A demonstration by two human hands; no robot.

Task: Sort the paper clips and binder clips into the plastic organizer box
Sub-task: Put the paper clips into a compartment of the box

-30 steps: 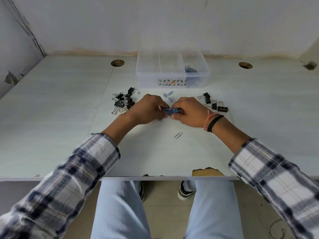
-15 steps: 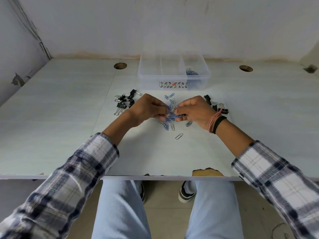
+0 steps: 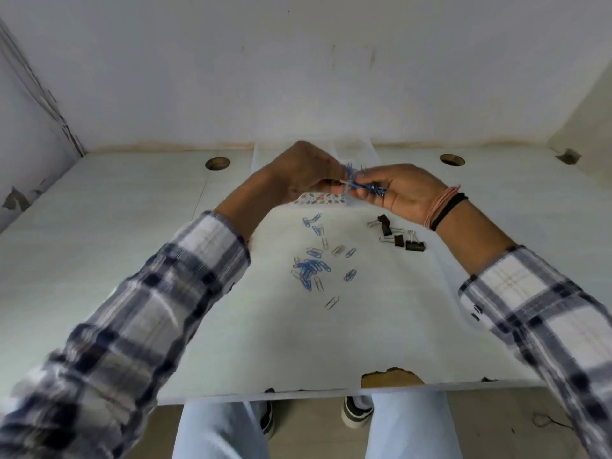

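Note:
My left hand [image 3: 303,173] and my right hand [image 3: 404,190] are raised above the table, both pinching a tangled bunch of blue paper clips [image 3: 359,182] between them. The clear plastic organizer box [image 3: 318,197] lies behind my hands and is mostly hidden; only its patterned label strip shows. Several loose blue and silver paper clips [image 3: 311,268] lie scattered on the table below. A few black binder clips [image 3: 399,235] sit to the right of them, under my right wrist.
The white table [image 3: 99,260] has two round cable holes [image 3: 217,163] at the back and a chipped front edge [image 3: 392,379]. White walls close it in behind and on the left. My knees and shoes show below the table.
Both hands rose from the table toward the box, carrying a bunch of paper clips. Several clips were left scattered where the hands had been. The camera tilted, and the left group of binder clips is now hidden.

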